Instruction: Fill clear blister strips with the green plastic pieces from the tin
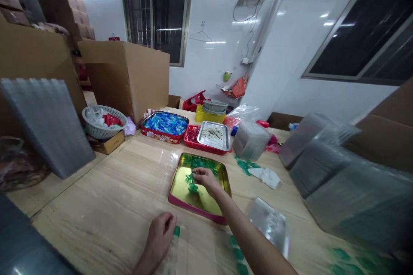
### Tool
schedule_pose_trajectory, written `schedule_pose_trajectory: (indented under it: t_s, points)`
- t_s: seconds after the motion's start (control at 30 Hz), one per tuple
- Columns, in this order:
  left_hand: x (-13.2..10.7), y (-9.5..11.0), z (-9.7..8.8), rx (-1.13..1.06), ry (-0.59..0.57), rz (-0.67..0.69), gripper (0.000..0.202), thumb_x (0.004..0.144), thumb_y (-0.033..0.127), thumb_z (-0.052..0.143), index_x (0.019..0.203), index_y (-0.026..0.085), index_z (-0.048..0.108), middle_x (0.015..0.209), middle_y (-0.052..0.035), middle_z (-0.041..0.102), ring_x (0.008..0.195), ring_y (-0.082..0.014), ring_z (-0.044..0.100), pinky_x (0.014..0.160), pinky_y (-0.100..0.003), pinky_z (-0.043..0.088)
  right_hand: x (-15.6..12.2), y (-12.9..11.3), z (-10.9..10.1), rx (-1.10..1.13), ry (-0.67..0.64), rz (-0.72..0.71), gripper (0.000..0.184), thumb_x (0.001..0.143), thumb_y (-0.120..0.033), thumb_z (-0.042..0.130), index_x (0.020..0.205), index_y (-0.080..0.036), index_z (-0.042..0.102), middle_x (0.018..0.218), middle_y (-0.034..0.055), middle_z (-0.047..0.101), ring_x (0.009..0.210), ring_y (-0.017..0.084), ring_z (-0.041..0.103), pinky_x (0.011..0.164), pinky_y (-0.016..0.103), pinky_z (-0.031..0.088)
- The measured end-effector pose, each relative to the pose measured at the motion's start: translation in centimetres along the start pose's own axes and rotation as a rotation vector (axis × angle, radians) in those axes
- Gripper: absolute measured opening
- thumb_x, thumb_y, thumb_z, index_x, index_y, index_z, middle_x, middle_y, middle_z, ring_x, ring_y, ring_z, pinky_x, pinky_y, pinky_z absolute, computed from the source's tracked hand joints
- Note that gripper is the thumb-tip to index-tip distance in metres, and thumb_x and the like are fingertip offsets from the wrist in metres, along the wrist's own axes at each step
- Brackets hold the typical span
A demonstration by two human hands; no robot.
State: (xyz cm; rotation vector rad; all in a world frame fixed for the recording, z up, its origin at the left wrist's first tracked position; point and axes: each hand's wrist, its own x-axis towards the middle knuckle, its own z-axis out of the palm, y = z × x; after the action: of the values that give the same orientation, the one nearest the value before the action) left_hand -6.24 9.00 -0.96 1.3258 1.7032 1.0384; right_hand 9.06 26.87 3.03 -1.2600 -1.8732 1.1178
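Observation:
My right hand (206, 180) reaches over a shallow gold-lined tin (200, 210) with a pink outer wall. Its fingers are closed on small translucent green pieces (191, 184), and more green pieces lie toward the tin's far side. Below the tin, my left hand (160, 234) is close to the wooden table, its fingers curled together. Beside its fingertips is one green piece (176, 231) on a clear plastic strip or tray (182, 247); what those fingers pinch is hidden. A row of green pieces (238, 254) shows under my right forearm.
Behind the tin stand a tin of blue pieces (166, 123) and a metal tray (214, 136) on a red one. Stacked clear plastic trays (251, 139) and larger stacks (351, 184) are at the right. A basket (105, 124) and grey stack (51, 124) stand left.

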Motion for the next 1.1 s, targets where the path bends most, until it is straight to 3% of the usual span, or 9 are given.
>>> schedule_pose_trajectory:
  t_s: [0.1, 0.2, 0.27, 0.47, 0.6, 0.73, 0.8, 0.9, 1.1]
  points:
    - [-0.2, 2.5, -0.5, -0.492, 0.007, -0.193, 0.042, 0.076, 0.056, 0.046, 0.077, 0.015, 0.057, 0.064, 0.0000, 0.054, 0.054, -0.0140, 0.053, 0.050, -0.026, 0.037, -3.1, -1.9, 0.1, 0.188, -0.048, -0.018, 0.028, 0.075, -0.032, 0.059, 0.095, -0.012, 0.062, 0.074, 0.0049, 0.063, 0.060, 0.013, 0.060, 0.059, 0.028, 0.052]
    - [-0.3, 4.9, -0.9, -1.084, -0.142, -0.428, 0.046, 0.079, 0.056, 0.043, 0.092, 0.014, 0.057, 0.076, -0.0053, 0.062, 0.062, -0.0171, 0.061, 0.058, -0.031, 0.046, -7.0, -4.0, 1.8, 0.383, -0.218, -0.042, 0.025, 0.072, -0.029, 0.062, 0.093, -0.015, 0.063, 0.076, 0.0032, 0.065, 0.060, 0.013, 0.060, 0.057, 0.026, 0.050]
    - [-0.3, 5.8, -0.8, -1.337, -0.216, -0.565, 0.043, 0.085, 0.050, 0.038, 0.086, 0.012, 0.058, 0.073, -0.0073, 0.064, 0.061, -0.0171, 0.062, 0.059, -0.030, 0.048, -9.5, -5.4, 3.1, 0.395, -0.331, -0.119, 0.021, 0.070, -0.020, 0.064, 0.090, -0.017, 0.066, 0.079, 0.0026, 0.065, 0.067, 0.014, 0.061, 0.061, 0.026, 0.049]
    - [-0.7, 5.0, -1.6, -1.497, 0.124, -0.748, 0.033, 0.088, 0.015, 0.037, 0.060, 0.012, 0.054, 0.054, -0.0021, 0.059, 0.048, -0.0099, 0.057, 0.050, -0.021, 0.048, -13.2, -9.6, 5.0, -0.046, -0.346, -0.412, 0.031, 0.068, -0.002, 0.055, 0.089, -0.021, 0.067, 0.093, 0.0017, 0.065, 0.084, 0.016, 0.059, 0.075, 0.027, 0.046]
    - [-0.2, 5.1, -8.5, -1.448, 0.211, -0.724, 0.028, 0.086, 0.008, 0.036, 0.067, 0.012, 0.056, 0.063, -0.0044, 0.061, 0.060, -0.0111, 0.061, 0.048, -0.017, 0.049, -12.2, -11.0, 4.5, 0.041, -0.247, -0.422, 0.030, 0.075, -0.007, 0.053, 0.101, -0.020, 0.062, 0.099, 0.0031, 0.062, 0.083, 0.014, 0.058, 0.068, 0.023, 0.048]
    - [1.5, 7.1, -17.9, -1.351, 0.413, -0.350, 0.026, 0.086, 0.009, 0.034, 0.077, 0.011, 0.058, 0.076, -0.0082, 0.061, 0.057, -0.0091, 0.056, 0.039, -0.013, 0.043, -11.8, -10.0, 3.8, 0.166, -0.110, -0.334, 0.016, 0.077, -0.014, 0.056, 0.091, -0.017, 0.063, 0.093, 0.0037, 0.063, 0.078, 0.013, 0.058, 0.067, 0.024, 0.047]
    - [1.6, 7.9, -20.2, -1.272, 0.457, -0.259, 0.027, 0.084, 0.007, 0.033, 0.079, 0.011, 0.059, 0.076, -0.0091, 0.061, 0.053, -0.0084, 0.053, 0.037, -0.013, 0.041, -12.3, -8.8, 3.8, 0.229, -0.088, -0.251, 0.011, 0.078, -0.019, 0.057, 0.086, -0.017, 0.063, 0.085, 0.0028, 0.064, 0.075, 0.013, 0.058, 0.066, 0.024, 0.046]
    - [0.5, 8.2, -18.5, -1.169, 0.389, -0.291, 0.025, 0.081, 0.005, 0.035, 0.082, 0.010, 0.060, 0.077, -0.0112, 0.063, 0.051, -0.0090, 0.053, 0.035, -0.014, 0.038, -13.5, -6.9, 4.5, 0.309, -0.095, -0.131, 0.013, 0.078, -0.026, 0.058, 0.085, -0.016, 0.064, 0.078, 0.0030, 0.064, 0.070, 0.014, 0.058, 0.062, 0.025, 0.046]
    - [-3.1, 5.2, -7.0, -1.136, -0.028, -0.686, 0.017, 0.077, 0.007, 0.047, 0.086, 0.008, 0.061, 0.074, -0.0113, 0.066, 0.048, -0.0091, 0.055, 0.036, -0.014, 0.034, -16.0, -5.3, 6.3, 0.335, -0.111, -0.069, 0.018, 0.077, -0.027, 0.060, 0.091, -0.016, 0.065, 0.083, 0.0054, 0.066, 0.072, 0.017, 0.059, 0.063, 0.028, 0.046]
